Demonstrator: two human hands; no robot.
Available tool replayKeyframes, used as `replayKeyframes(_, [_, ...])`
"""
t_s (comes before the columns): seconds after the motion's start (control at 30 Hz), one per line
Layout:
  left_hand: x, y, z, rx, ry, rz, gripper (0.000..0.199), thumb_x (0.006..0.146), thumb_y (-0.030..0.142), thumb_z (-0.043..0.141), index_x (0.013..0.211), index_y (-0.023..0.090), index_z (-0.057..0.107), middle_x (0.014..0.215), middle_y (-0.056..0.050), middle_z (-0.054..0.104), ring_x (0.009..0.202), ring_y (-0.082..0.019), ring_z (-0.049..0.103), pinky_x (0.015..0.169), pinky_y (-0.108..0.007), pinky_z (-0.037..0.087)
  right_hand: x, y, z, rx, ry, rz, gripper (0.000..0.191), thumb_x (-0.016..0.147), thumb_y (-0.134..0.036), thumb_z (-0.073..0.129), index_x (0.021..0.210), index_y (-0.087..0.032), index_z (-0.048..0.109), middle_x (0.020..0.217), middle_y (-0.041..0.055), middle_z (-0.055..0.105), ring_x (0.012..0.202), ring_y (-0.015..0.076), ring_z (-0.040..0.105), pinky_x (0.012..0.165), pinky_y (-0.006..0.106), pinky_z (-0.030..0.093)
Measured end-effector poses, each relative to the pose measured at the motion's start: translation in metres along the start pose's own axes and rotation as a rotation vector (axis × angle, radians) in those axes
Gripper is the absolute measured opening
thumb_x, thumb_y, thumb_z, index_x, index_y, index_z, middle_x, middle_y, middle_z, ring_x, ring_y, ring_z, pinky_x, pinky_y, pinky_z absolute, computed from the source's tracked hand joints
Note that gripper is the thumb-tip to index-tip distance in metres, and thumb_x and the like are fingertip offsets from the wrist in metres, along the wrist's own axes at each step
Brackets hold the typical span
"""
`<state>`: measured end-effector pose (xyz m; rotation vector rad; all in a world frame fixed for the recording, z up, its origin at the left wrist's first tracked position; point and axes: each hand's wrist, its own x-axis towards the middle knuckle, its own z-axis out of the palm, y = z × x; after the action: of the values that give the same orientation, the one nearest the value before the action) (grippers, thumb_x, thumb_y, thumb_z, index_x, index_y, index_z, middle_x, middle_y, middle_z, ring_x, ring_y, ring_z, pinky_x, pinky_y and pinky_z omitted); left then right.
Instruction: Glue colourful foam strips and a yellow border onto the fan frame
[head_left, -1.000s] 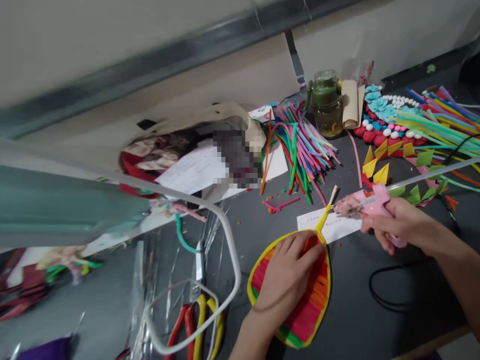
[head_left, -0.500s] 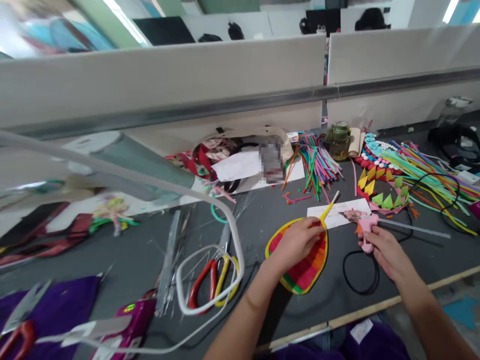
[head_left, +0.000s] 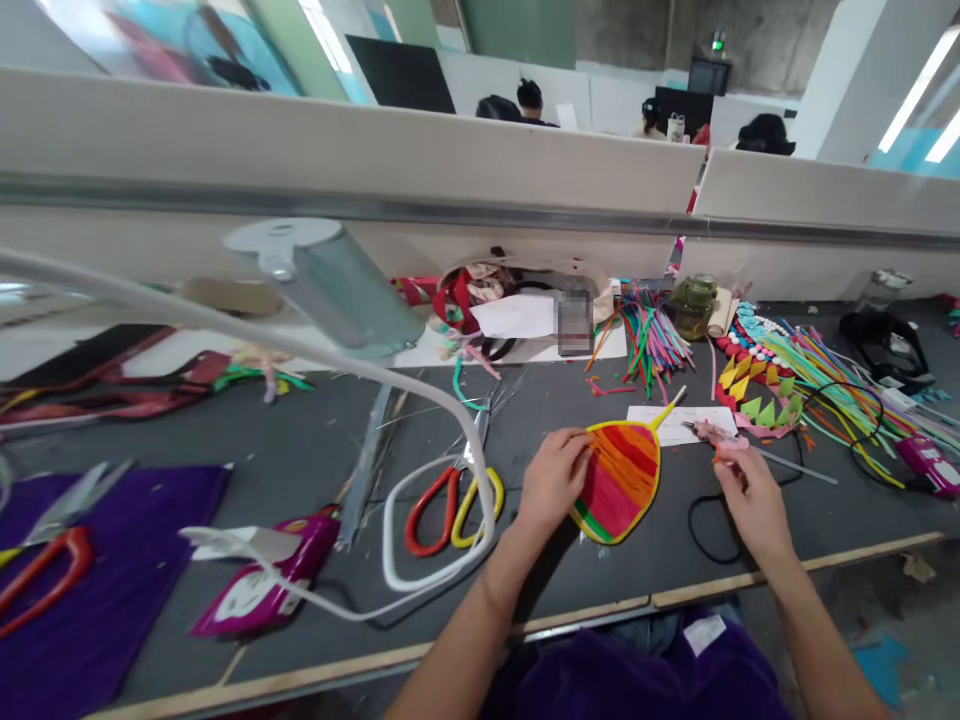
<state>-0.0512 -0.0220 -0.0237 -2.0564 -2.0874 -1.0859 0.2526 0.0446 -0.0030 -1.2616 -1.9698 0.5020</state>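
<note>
A leaf-shaped fan [head_left: 621, 478] with a yellow rim, a yellow stem and red, orange, pink and green stripes lies over the dark table. My left hand [head_left: 556, 477] pinches its left edge. To the right, my right hand [head_left: 752, 497] is closed on the pink glue gun [head_left: 716, 436], whose nozzle points left toward a white paper strip [head_left: 679, 426] behind the fan. A clear glue stick [head_left: 799, 466] extends from the back of the gun.
Red-and-yellow scissors [head_left: 431, 515] and a white lamp [head_left: 341, 290] stand left, with a purple cloth [head_left: 169, 540] beyond. Pipe cleaners [head_left: 652, 335], a glass jar [head_left: 694, 305] and a spiky crown [head_left: 761, 390] are at the back. A black cable [head_left: 701, 545] loops near the front edge.
My left hand has moved from the middle of the fan to its left edge, uncovering the stripes. My right hand still holds the glue gun. The view has shifted.
</note>
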Motion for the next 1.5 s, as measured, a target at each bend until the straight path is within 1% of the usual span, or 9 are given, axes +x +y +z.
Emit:
replayKeyframes(0.1, [-0.003,-0.005,0.000,-0.031,0.062,-0.054,0.021,0.098,0.025,0.045,0.099,0.021,0.066,0.105,-0.007,0.069,0.101,-0.023,0.061,0.092,-0.039,0.051,0.032,-0.018,0.009,-0.294,-0.164,-0.163,0.027,0.099,-0.034,0.045,0.092,-0.021,0.069,0.104,0.0097,0.072,0.096,0.0241,0.064,0.082,0.034,0.046])
replayKeyframes(0.27, [-0.008,-0.011,-0.003,-0.079,0.100,-0.104,0.020,0.097,0.025,0.047,0.093,0.021,0.066,0.100,-0.006,0.069,0.096,-0.023,0.060,0.090,-0.038,0.050,0.092,-0.042,0.037,-0.461,-0.340,-0.292,0.016,0.094,-0.028,0.058,0.088,-0.023,0.072,0.093,0.0051,0.075,0.091,0.0227,0.062,0.077,0.031,0.038])
replayKeyframes(0.37, [-0.008,-0.010,-0.005,-0.101,0.104,-0.118,0.020,0.096,0.024,0.047,0.092,0.021,0.067,0.099,-0.006,0.069,0.096,-0.022,0.060,0.088,-0.038,0.049,0.112,-0.050,0.050,-0.556,-0.449,-0.364,0.011,0.091,-0.024,0.063,0.087,-0.021,0.073,0.091,0.0062,0.075,0.095,0.0234,0.061,0.075,0.031,0.034])
replayKeyframes(0.63, [-0.007,-0.004,-0.012,-0.144,0.104,-0.131,0.020,0.095,0.022,0.047,0.092,0.021,0.066,0.099,-0.006,0.069,0.096,-0.023,0.060,0.089,-0.038,0.049,0.120,-0.056,0.060,-0.694,-0.588,-0.466,0.013,0.093,-0.025,0.062,0.090,-0.020,0.073,0.096,0.0082,0.074,0.096,0.0230,0.060,0.078,0.033,0.033])
replayKeyframes(1.0, [-0.007,-0.005,-0.012,-0.153,0.104,-0.148,0.020,0.096,0.024,0.047,0.091,0.021,0.066,0.098,-0.006,0.069,0.097,-0.023,0.060,0.090,-0.039,0.049,0.120,-0.047,0.064,-0.646,-0.600,-0.499,0.011,0.093,-0.023,0.062,0.088,-0.018,0.071,0.093,0.0090,0.072,0.094,0.0229,0.057,0.080,0.033,0.033])
replayKeyframes(1.2, [-0.008,-0.007,-0.011,-0.141,0.097,-0.133,0.020,0.097,0.024,0.047,0.094,0.021,0.067,0.100,-0.006,0.070,0.098,-0.024,0.060,0.091,-0.040,0.049,0.104,-0.042,0.042,-0.492,-0.485,-0.439,0.013,0.096,-0.021,0.056,0.090,-0.019,0.067,0.094,0.0074,0.070,0.094,0.0223,0.057,0.078,0.031,0.035])
replayKeyframes(1.33, [-0.004,0.000,-0.013,-0.137,0.054,-0.073,0.019,0.096,0.023,0.050,0.098,0.021,0.068,0.108,-0.007,0.070,0.105,-0.024,0.059,0.095,-0.041,0.048,0.063,-0.041,0.027,-0.385,-0.362,-0.332,0.018,0.098,-0.017,0.045,0.093,-0.018,0.063,0.091,0.0064,0.069,0.085,0.0200,0.060,0.075,0.029,0.041])
replayKeyframes(1.43, [0.011,0.014,-0.010,-0.121,-0.074,0.000,0.018,0.094,0.021,0.051,0.096,0.022,0.069,0.113,-0.007,0.068,0.112,-0.024,0.056,0.098,-0.040,0.047,0.024,-0.042,0.028,-0.302,-0.344,-0.310,0.018,0.100,-0.020,0.044,0.097,-0.020,0.062,0.092,0.0050,0.070,0.085,0.0184,0.064,0.076,0.028,0.045])
replayKeyframes(1.5, [0.027,0.025,-0.004,-0.107,-0.176,0.012,0.017,0.093,0.021,0.052,0.091,0.022,0.069,0.108,-0.006,0.069,0.105,-0.023,0.058,0.093,-0.038,0.048,0.000,-0.045,0.035,-0.188,-0.311,-0.300,0.017,0.100,-0.023,0.045,0.100,-0.020,0.062,0.092,0.0057,0.069,0.085,0.0192,0.065,0.075,0.028,0.046])
